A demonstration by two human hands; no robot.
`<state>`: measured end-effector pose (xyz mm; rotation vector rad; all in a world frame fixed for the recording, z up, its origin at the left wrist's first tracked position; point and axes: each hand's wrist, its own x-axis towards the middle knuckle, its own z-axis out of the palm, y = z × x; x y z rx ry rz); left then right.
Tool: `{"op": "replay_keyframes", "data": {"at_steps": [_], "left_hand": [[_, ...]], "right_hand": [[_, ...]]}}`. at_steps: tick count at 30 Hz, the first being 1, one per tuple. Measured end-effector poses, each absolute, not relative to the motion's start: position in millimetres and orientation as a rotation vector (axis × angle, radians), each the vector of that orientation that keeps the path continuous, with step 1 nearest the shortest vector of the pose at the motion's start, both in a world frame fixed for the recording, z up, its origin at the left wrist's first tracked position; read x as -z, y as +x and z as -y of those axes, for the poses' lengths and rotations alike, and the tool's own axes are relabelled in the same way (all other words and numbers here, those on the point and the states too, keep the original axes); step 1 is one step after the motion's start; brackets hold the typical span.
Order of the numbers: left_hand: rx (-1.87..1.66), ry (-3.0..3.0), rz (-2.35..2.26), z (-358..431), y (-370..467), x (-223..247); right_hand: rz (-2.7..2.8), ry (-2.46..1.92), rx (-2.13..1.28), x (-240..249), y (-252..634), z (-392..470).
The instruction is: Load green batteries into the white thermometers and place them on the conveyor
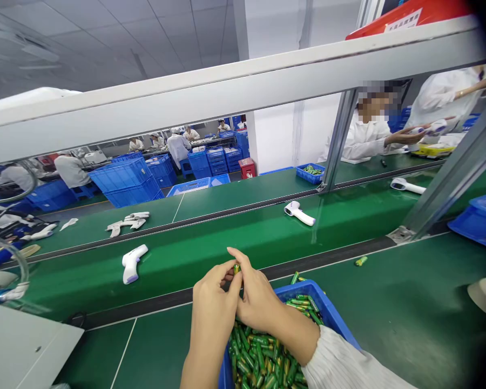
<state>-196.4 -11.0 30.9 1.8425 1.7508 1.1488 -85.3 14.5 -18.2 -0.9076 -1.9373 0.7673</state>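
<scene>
My left hand pinches a small green and gold battery upright between thumb and forefinger. Pressed against it is my right hand, its forefinger stretched past the battery; its other fingers curl inward, and what they hold, if anything, is hidden. Both hands are above the near edge of a blue bin heaped with loose green batteries. My right forearm, in a white sleeve, crosses over the bin.
White infrared thermometers lie spaced along the green conveyor belt, another among them. One loose battery lies on the right worktop. Metal posts hold a crossbeam ahead. A co-worker sits across the line.
</scene>
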Motion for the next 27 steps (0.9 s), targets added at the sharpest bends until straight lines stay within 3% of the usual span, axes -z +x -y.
{"op": "replay_keyframes", "data": {"at_steps": [11,27], "left_hand": [[-1.383,1.252,-1.536,-4,-221,-13],[-1.062,1.612,-1.399,-15,-239,16]], "right_hand": [[1.929,-0.937,-0.731,27,-90,-18],[1.319,-0.879,-1.206,40,-101,-42]]}}
